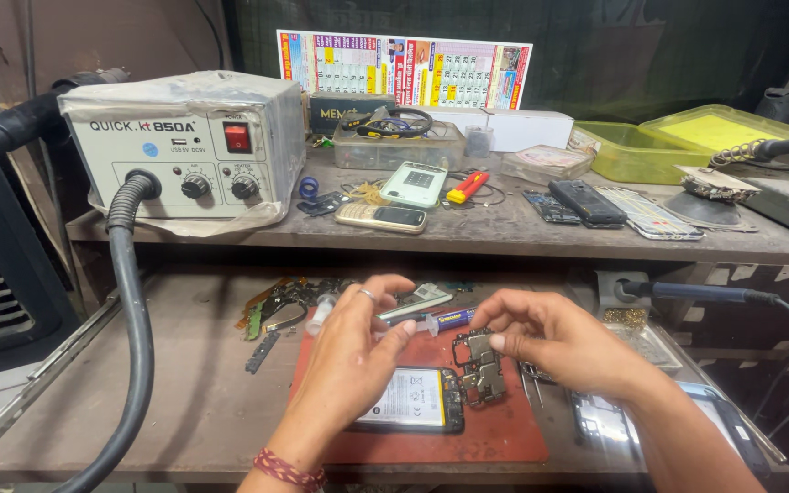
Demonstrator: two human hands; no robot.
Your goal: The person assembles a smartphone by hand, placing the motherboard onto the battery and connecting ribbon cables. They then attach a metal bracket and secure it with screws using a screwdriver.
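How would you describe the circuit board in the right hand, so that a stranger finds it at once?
Start at the red mat on the lower bench. Above its middle, the right hand pinches a small dark circuit board with silver metal shields. Unlike the opened phone lying flat beside it, the board is bare, irregular in outline and lifted off the mat.

Two bare hands work here, the left hand (351,351) and the right hand (554,342). One grey box-shaped hot-air station (184,151) stands on the upper shelf, with two black round knobs (195,187) and one red rocker switch (237,138). Two small keypad phones lie there (one pale green phone (414,184), one beige phone (382,217)), plus two yellow-green plastic trays (636,151). One red rectangular work mat (504,429) carries one opened smartphone (408,400).
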